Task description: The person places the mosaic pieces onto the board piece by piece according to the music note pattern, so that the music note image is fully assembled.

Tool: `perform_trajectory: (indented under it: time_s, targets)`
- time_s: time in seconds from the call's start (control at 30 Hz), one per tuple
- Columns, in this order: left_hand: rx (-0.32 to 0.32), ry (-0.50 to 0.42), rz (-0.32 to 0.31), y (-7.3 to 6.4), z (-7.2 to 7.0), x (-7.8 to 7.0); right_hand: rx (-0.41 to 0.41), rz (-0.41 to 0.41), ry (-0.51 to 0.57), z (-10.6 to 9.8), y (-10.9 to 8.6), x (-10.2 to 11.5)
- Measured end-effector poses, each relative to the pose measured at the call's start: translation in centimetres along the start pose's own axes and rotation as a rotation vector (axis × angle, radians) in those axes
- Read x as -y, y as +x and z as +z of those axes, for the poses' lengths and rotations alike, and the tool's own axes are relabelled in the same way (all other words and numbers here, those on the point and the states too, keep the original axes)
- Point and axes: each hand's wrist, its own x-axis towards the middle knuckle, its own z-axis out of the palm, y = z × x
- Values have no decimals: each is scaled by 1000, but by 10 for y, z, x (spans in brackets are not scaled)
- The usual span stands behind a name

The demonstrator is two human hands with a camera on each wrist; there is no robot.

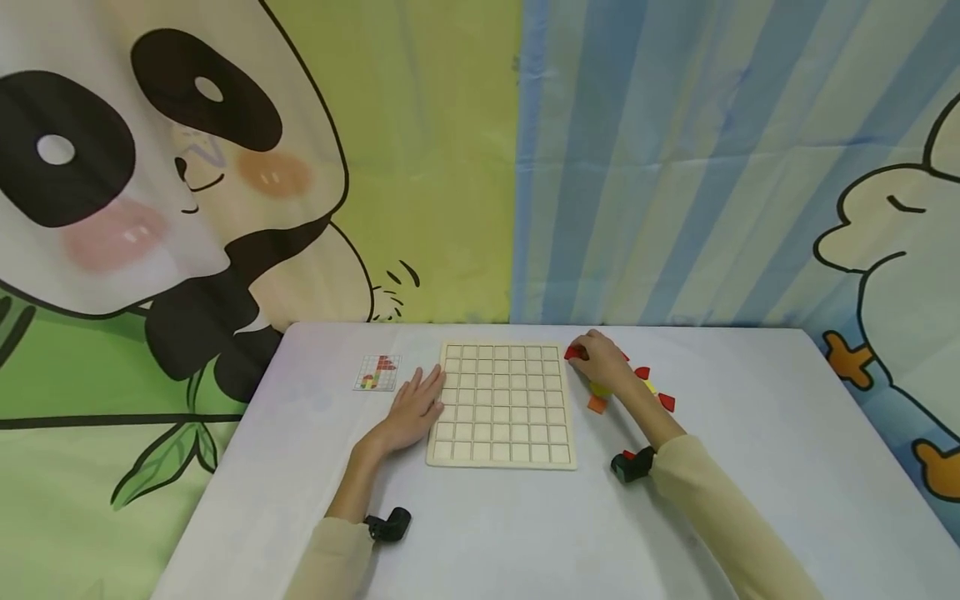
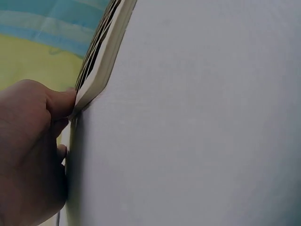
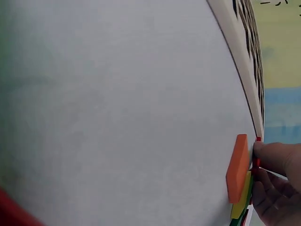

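Note:
A pale wooden grid board (image 1: 501, 425) with square cells lies in the middle of the table. My left hand (image 1: 408, 410) rests at its left edge, fingers extended; in the left wrist view the thumb touches the board's rim (image 2: 96, 84). Beyond the board's upper right edge, my right hand (image 1: 602, 360) pinches a small red block (image 1: 573, 352), which shows between thumb and fingers in the right wrist view. Just below that hand lie an orange square block (image 1: 597, 405) and a yellow block (image 1: 599, 389), partly covered by it.
More red blocks (image 1: 667, 402) and yellow ones are scattered right of my right forearm. Another red block (image 1: 628, 455) shows by the right wrist camera. A small pattern card (image 1: 377, 373) with a coloured grid design lies left of the board. Printed cloth hangs behind the table.

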Motion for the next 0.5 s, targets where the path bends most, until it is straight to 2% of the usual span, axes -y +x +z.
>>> perform_trajectory:
  time_s: [0.13,0.23,0.37,0.5]
  targets:
    - [35,54,-17,1,2,-1,-36,-28,40,0,1,-4]
    - [42,62,-13,1,2,-3,-93,-43,133,0,0,-2]
    - [43,70,-13,1,1,-5,-138,-61,302,-3,-6,17]
    - [32,63,-23,-2,-1,-5,-151,-105,395,-2,-10,44]
